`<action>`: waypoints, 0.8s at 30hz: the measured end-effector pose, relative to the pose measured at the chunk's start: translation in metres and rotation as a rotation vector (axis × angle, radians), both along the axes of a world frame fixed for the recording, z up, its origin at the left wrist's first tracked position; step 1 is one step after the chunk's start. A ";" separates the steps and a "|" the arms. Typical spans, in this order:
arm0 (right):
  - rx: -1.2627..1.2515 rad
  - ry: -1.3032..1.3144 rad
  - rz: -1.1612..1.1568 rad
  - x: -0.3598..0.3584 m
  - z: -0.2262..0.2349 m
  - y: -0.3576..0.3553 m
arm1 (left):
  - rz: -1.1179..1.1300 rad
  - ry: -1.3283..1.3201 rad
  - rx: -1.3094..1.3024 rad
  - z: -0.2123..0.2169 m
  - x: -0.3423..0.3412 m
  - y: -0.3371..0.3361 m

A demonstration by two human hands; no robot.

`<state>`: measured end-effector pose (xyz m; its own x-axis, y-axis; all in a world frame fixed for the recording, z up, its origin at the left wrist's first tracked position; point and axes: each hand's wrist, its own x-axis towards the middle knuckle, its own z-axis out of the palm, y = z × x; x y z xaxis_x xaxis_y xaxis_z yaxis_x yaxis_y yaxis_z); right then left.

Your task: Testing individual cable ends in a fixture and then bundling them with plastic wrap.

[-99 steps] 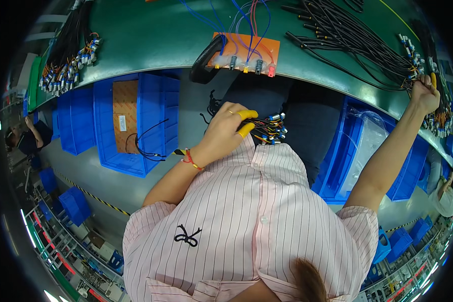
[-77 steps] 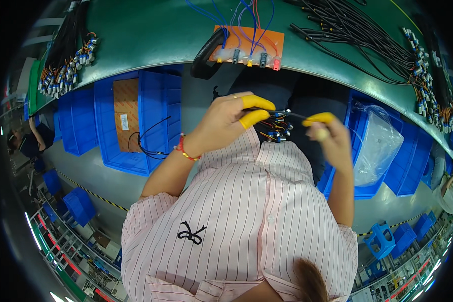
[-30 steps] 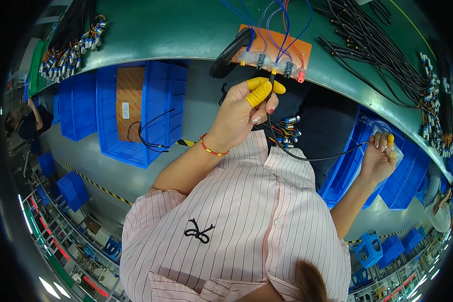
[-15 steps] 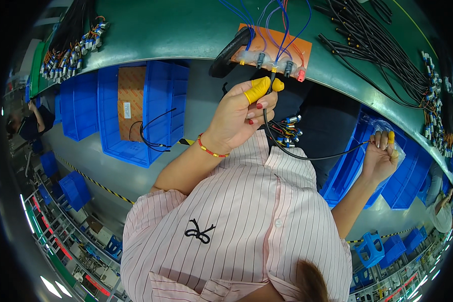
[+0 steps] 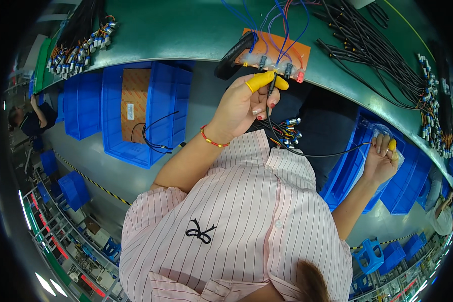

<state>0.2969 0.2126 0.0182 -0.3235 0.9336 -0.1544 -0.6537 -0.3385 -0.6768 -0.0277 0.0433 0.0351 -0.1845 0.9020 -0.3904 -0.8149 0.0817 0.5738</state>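
Green bench edge (image 5: 186, 45): your left hand (image 5: 244, 103) pinches one cable (image 5: 307, 153) plug at the orange board (image 5: 274, 50) (not yet seated); right hand (image 5: 382, 158) grips its tail.

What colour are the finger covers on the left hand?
Yellow finger covers on the left hand; head view.

thin black cable (image 5: 307, 152) | slack, strung between both hands | plug end up at orange test board (image 5: 273, 50)

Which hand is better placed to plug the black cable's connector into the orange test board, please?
Probably the left hand: it pinches the cable's connector just below the orange test board. The right hand holds the cable's far end beside the blue bin.
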 end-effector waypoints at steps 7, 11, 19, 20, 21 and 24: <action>-0.003 -0.020 -0.064 0.014 0.005 -0.005 | 0.005 0.119 -0.022 -0.003 0.006 0.000; 0.044 0.024 -0.019 0.018 0.003 -0.007 | 0.005 0.213 -0.047 0.000 0.012 -0.002; 0.156 -0.052 -0.045 0.033 0.021 0.000 | -0.182 0.341 -0.017 0.020 0.038 -0.032; 0.176 -0.033 -0.062 0.036 0.027 0.005 | -0.137 0.373 -0.010 0.023 0.036 -0.025; 0.199 -0.016 -0.077 0.037 0.038 0.013 | -0.134 0.435 0.029 0.029 0.033 -0.018; 0.303 0.071 -0.099 0.067 0.055 0.044 | -0.117 0.444 0.213 0.048 0.033 0.025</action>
<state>0.3636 0.2566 0.0731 -0.2290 0.9610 0.1552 -0.7225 -0.0610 -0.6886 0.0048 0.0679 0.0828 -0.1840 0.9776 -0.1022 -0.4810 0.0011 0.8767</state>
